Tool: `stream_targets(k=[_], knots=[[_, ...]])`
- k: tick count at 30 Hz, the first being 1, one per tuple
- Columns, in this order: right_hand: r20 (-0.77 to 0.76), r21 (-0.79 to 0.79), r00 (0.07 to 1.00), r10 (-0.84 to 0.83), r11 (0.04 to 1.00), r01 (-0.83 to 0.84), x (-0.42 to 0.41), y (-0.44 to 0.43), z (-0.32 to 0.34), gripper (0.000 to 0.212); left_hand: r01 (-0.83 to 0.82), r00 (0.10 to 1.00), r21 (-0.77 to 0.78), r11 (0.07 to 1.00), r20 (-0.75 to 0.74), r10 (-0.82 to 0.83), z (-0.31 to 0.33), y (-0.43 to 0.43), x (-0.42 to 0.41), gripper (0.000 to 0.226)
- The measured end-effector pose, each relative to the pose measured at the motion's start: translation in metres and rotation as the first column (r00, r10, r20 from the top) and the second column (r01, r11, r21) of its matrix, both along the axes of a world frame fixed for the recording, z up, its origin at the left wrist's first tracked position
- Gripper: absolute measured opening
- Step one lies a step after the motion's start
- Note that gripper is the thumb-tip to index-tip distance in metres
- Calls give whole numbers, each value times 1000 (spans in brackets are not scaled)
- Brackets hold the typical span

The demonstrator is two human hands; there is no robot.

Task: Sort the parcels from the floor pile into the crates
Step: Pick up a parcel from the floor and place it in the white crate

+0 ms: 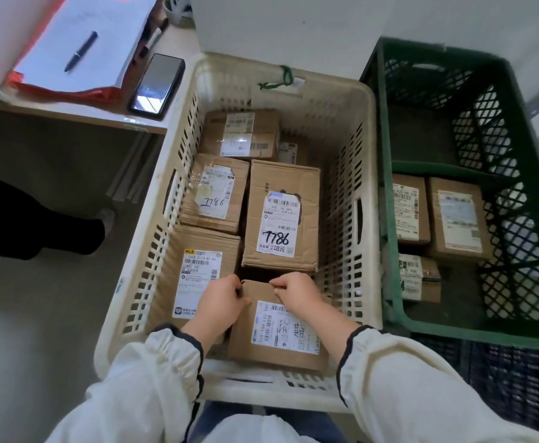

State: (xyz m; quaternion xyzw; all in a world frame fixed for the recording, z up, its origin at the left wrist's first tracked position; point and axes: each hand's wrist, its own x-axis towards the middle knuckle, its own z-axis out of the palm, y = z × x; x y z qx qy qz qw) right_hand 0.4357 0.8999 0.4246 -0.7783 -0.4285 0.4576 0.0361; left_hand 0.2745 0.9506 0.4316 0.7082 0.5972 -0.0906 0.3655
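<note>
Lying on the desk: we see a pen (pixel 81 52) on white papers (pixel 102 43) and a dark phone (pixel 158 83) beside them, none of it part of our sorting.
Cream crate: its slotted wall (pixel 370 187) encloses several brown boxes, among them the box marked 7786 (pixel 281 215).
Left hand: our left hand (pixel 220 302) has its fingers curled over the far left corner of the parcel, gripping it there.
Parcel: the parcel (pixel 277 343) sits label up at the near end of the cream crate, just beside a labelled box (pixel 194 276) on its left.
Handling: we judge it a stiff cardboard carton, small and probably light, not fragile to a firm squeeze. The printed label looks slick, so we would hold the bare card at the edges and corners, one hand on each side.
Right hand: our right hand (pixel 296 290) curls its fingers over the parcel's far top edge, pinching the card.
Green crate: the green crate (pixel 453 330) stands right of the cream one, with three labelled boxes at its near end, apart from both hands.
</note>
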Motion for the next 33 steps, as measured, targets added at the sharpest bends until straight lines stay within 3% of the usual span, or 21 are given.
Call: stream_targets(k=[11,16,20,25,29,33], knots=[[42,17,999,34,999,-34,-2,4,7,30,144,978,93,985,-165,-128,0,-1,-1,20],[67,-65,948,310,950,-306,-2,-1,32,45,205,970,88,975,-147,-191,7,-4,-1,25],[118,-68,902,415,910,-410,-4,4,62,50,323,938,103,941,-168,-304,26,2,-7,30],[289,-4,763,578,798,-603,-4,27,104,42,400,902,158,903,-241,-357,71,18,-44,36],[336,40,659,673,689,-724,-9,41,133,36,334,912,266,905,-335,-238,116,1,-77,31],[379,84,530,759,542,-836,-30,49,159,43,87,955,356,930,-295,23,151,-42,-110,37]])
